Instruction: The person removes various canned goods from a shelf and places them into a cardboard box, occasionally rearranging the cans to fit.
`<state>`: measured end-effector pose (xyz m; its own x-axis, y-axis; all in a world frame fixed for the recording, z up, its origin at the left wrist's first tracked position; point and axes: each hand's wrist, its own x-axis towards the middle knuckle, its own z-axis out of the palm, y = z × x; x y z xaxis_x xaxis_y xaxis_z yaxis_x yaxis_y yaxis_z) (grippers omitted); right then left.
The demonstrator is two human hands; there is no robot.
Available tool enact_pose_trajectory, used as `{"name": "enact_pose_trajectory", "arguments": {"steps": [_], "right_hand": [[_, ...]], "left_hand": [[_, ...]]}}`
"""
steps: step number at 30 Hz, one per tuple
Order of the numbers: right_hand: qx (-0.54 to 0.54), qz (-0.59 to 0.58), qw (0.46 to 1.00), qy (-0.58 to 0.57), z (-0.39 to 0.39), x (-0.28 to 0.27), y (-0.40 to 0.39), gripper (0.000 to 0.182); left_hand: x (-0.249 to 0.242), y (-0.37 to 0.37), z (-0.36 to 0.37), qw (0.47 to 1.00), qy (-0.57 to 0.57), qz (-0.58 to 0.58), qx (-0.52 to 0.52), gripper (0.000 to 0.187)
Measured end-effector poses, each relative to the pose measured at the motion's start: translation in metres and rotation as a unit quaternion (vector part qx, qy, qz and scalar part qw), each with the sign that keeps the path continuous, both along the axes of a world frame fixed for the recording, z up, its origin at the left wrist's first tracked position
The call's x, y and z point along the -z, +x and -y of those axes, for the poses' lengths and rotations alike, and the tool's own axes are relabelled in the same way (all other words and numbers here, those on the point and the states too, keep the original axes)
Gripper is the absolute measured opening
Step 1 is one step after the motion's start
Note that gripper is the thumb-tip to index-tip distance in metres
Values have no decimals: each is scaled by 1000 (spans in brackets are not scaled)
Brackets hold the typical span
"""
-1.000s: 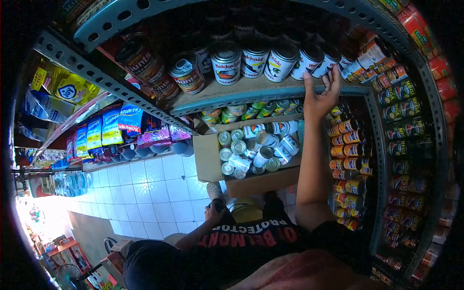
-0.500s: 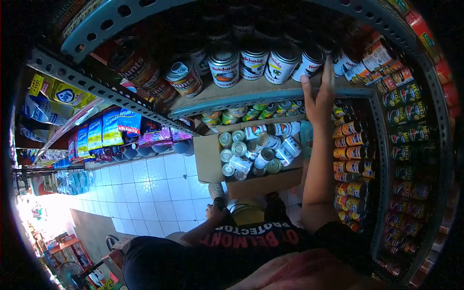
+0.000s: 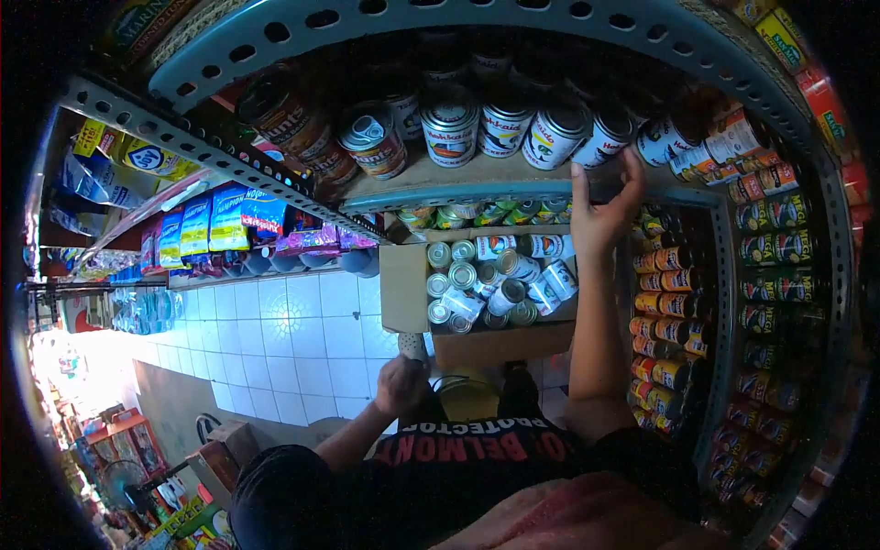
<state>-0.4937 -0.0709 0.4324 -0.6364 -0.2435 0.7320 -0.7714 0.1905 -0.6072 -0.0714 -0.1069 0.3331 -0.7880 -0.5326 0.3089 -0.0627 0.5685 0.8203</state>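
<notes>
At the shelf edge my right hand (image 3: 607, 202) is raised, thumb and fingers apart, close to a white Hokkaido can (image 3: 604, 139). More white cans (image 3: 449, 135) stand in a row to its left, beside a Hunt's can (image 3: 374, 145). Below the shelf an open cardboard box (image 3: 500, 345) holds several loose cans lying at different angles. My left hand (image 3: 401, 383) is low, near my knee and the box's lower left corner, with its fingers curled; what it holds, if anything, is hidden.
Orange-labelled cans (image 3: 662, 304) are stacked on the right, with green cans (image 3: 768, 249) beyond a perforated metal post (image 3: 722, 321). Blue and yellow packets (image 3: 213, 220) hang on the left above a tiled floor (image 3: 284, 339). A yellow bucket (image 3: 467, 400) stands below the box.
My right hand has drawn back from among the cans to the shelf's front edge. My left hand has shifted slightly up and left. The camera view has shifted a little.
</notes>
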Motion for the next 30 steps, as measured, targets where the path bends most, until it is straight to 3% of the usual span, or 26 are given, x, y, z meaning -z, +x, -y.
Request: {"name": "enact_pose_trajectory", "arguments": {"steps": [2,3,5,8,10,12,14,20,24,26,30], "right_hand": [[12,-45,999,-5,2,-4,12,75],[26,-93,995,-13,5,-9,21,77],[40,-126,991,3,8,-14,33,76],[29,-139,990,-5,19,-17,41,69],[30,-144,989,11,25,-24,40,67],[30,-147,988,31,28,-22,42,65],[-17,-57,998,5,33,-19,43,50],[-17,-81,997,3,42,-21,44,40],[-19,-76,997,-10,42,-16,45,35],[-33,-136,990,10,37,-17,45,30],[-77,-110,991,6,29,0,46,26]], "left_hand": [[-56,-53,20,974,-183,-122,-59,18],[-86,-74,31,968,-203,-105,-99,23],[-130,-117,57,955,-222,-127,-152,32],[-153,-177,82,926,-147,-275,-212,37],[-174,-204,91,917,-222,-249,-220,42],[-188,-226,93,922,-227,-220,-225,51],[-185,-241,96,929,-213,-190,-235,57],[-174,-249,108,934,-228,-134,-240,61],[-171,-253,109,930,-232,-141,-250,59],[-169,-255,110,928,-231,-144,-255,58],[-163,-264,113,912,-230,-203,-274,56]]}}
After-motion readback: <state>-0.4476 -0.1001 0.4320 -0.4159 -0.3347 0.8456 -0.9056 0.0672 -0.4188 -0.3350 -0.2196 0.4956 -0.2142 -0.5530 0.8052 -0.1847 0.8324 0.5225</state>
